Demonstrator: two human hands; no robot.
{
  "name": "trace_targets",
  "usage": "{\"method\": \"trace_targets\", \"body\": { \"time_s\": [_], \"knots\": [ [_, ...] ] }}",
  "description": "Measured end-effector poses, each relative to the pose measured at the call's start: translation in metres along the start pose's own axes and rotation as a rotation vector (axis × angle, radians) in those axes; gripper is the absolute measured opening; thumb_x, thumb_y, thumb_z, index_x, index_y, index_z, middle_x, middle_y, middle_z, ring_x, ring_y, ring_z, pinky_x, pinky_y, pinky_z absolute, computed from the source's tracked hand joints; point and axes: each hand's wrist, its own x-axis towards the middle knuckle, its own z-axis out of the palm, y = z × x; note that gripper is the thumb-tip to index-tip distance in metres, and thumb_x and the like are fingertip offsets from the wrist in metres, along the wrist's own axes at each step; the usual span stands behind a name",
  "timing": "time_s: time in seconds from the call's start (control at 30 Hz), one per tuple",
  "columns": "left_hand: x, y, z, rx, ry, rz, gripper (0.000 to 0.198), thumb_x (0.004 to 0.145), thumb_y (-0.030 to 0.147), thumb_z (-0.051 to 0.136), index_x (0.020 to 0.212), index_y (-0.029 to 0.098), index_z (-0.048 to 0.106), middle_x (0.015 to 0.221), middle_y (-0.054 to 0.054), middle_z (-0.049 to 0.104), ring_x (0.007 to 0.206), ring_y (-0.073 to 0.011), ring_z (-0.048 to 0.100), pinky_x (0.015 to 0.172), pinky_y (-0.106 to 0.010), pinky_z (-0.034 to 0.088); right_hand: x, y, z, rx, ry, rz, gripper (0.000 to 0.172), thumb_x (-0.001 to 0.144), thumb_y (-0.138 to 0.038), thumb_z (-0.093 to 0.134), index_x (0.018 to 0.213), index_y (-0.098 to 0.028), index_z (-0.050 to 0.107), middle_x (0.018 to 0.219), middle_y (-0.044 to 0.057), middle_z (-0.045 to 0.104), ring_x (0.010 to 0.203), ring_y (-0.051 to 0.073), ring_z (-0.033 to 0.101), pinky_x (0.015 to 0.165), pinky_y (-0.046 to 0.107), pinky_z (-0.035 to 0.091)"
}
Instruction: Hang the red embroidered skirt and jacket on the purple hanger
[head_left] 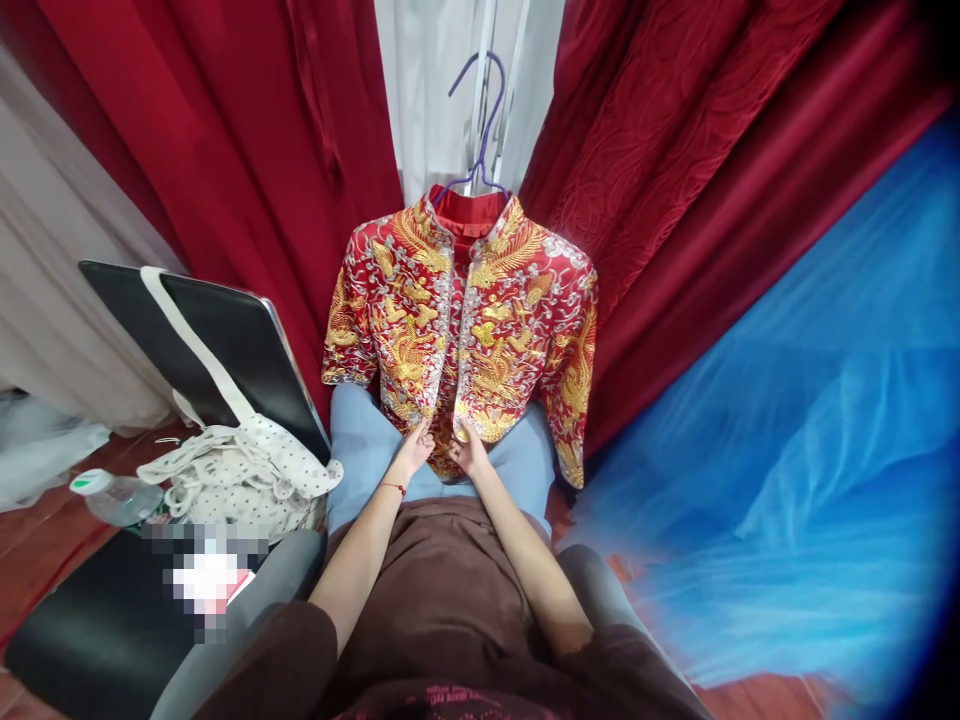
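A red jacket [517, 330] with gold and silver embroidery hangs on a purple hanger [491, 120], its lower part over my knees. Its front is parted a little in the middle. My left hand [414, 447] pinches the bottom corner of the left front panel. The bottom corner of the right front panel is held by my right hand [469, 450], thumb on top. A red string bracelet [394, 489] is on my left wrist.
Red curtains [660, 130] flank the jacket. At left, a black chair [217, 350] holds a dotted white cloth [247, 475], a clear bottle [120, 498] and a blurred item. Blue tulle [810, 470] spreads at right.
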Motion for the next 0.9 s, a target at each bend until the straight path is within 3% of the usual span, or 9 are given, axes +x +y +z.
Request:
{"method": "trace_targets", "body": {
  "time_s": [0.1, 0.23, 0.5, 0.57, 0.73, 0.9],
  "knots": [
    [0.001, -0.003, 0.001, 0.000, 0.001, -0.005, 0.023, 0.078, 0.017, 0.080, 0.074, 0.016, 0.058, 0.053, 0.009, 0.039, 0.044, -0.0015, 0.037, 0.043, -0.015, 0.030, 0.009, 0.000, 0.006, -0.002, 0.000, -0.048, 0.033, 0.064, -0.038, 0.082, 0.076, -0.023, 0.055, 0.060, -0.007, 0.058, 0.047, 0.007, 0.049, 0.044, 0.018, 0.036],
    [0.003, -0.011, 0.003, 0.013, -0.012, 0.007, 0.022, 0.075, 0.017, 0.082, 0.075, 0.014, 0.060, 0.056, 0.007, 0.046, 0.047, -0.0014, 0.042, 0.041, -0.013, 0.028, 0.015, 0.005, 0.017, -0.008, -0.048, -0.154, 0.032, 0.063, -0.028, 0.083, 0.066, -0.021, 0.051, 0.052, -0.009, 0.048, 0.043, 0.004, 0.036, 0.042, 0.019, 0.030],
    [0.006, -0.017, 0.010, 0.030, -0.008, -0.004, 0.027, 0.069, 0.018, 0.086, 0.070, 0.014, 0.059, 0.051, 0.009, 0.042, 0.042, 0.0001, 0.042, 0.035, -0.010, 0.023, 0.001, 0.005, 0.010, -0.093, -0.219, -0.158, 0.047, 0.081, -0.026, 0.070, 0.051, -0.022, 0.033, 0.037, -0.011, 0.025, 0.035, 0.003, 0.018, 0.040, 0.021, 0.023],
    [0.005, -0.016, 0.011, 0.039, -0.008, -0.015, 0.025, 0.070, 0.016, 0.084, 0.072, 0.014, 0.060, 0.052, 0.009, 0.044, 0.042, 0.0005, 0.042, 0.034, -0.010, 0.022, -0.002, 0.002, 0.008, -0.103, -0.228, -0.178, 0.047, 0.084, -0.030, 0.069, 0.053, -0.023, 0.035, 0.035, -0.012, 0.023, 0.033, 0.003, 0.017, 0.039, 0.021, 0.022],
    [0.003, -0.013, 0.014, 0.066, -0.010, -0.048, 0.021, 0.072, 0.009, 0.081, 0.076, 0.014, 0.061, 0.055, 0.008, 0.047, 0.043, 0.0014, 0.043, 0.034, -0.008, 0.021, -0.004, -0.003, 0.005, -0.123, -0.209, -0.245, 0.029, 0.084, -0.044, 0.071, 0.072, -0.023, 0.055, 0.032, -0.015, 0.022, 0.029, 0.005, 0.013, 0.035, 0.022, 0.014],
    [0.006, -0.020, 0.015, 0.095, -0.025, -0.072, 0.024, 0.071, 0.012, 0.082, 0.070, 0.014, 0.059, 0.050, 0.009, 0.042, 0.044, -0.0003, 0.046, 0.038, -0.009, 0.028, -0.003, -0.001, -0.004, -0.191, -0.200, -0.225, 0.042, 0.078, -0.040, 0.075, 0.054, -0.023, 0.045, 0.029, -0.012, 0.024, 0.027, 0.004, 0.016, 0.035, 0.023, 0.014]
  ]
}}
